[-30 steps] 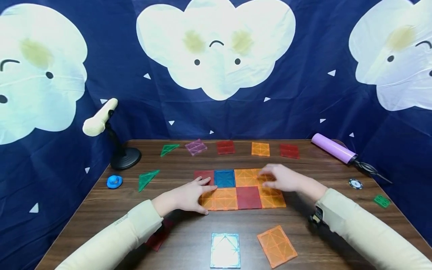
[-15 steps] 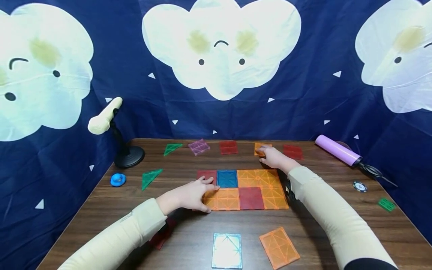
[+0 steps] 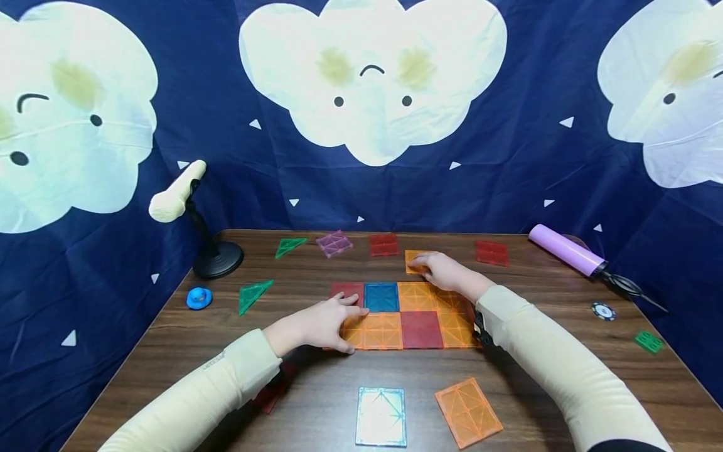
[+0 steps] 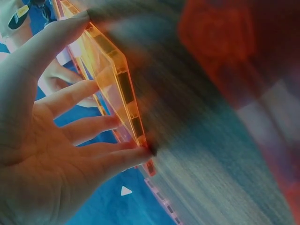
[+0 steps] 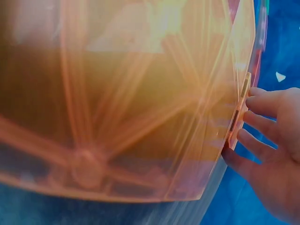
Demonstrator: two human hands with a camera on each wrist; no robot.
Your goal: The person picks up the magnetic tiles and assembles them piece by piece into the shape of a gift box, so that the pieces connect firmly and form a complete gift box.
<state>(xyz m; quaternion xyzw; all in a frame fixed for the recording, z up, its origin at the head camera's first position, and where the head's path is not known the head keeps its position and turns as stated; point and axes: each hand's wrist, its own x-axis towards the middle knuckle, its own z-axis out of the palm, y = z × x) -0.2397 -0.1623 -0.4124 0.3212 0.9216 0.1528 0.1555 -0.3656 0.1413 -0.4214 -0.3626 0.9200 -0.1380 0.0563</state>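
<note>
My left hand [image 3: 317, 323] rests with spread, fairly straight fingers on the left end of a flat block of magnetic tiles. In the left wrist view its fingertips touch an orange tile's edge [image 4: 124, 89]. The block has a blue tile [image 3: 381, 297], a red tile [image 3: 422, 331] and several orange tiles [image 3: 415, 296]. Just behind the block, my right hand [image 3: 446, 271] holds a loose orange tile [image 3: 413, 255]. In the right wrist view my fingers [image 5: 257, 123] meet that tile's slotted edge. The fingers hide part of it in the head view.
Along the back lie a green triangle [image 3: 290, 246], a purple tile [image 3: 335, 243] and red tiles [image 3: 383, 244]. A clear blue tile [image 3: 381, 416] and an orange tile [image 3: 469, 412] lie in front. A microphone stand [image 3: 210, 258] is left, a purple-cased umbrella-like object [image 3: 567, 251] right.
My right hand left the block, reached to the back orange tile, and has brought it left and slightly nearer. My left hand stays on the block. The head view shifted slightly.
</note>
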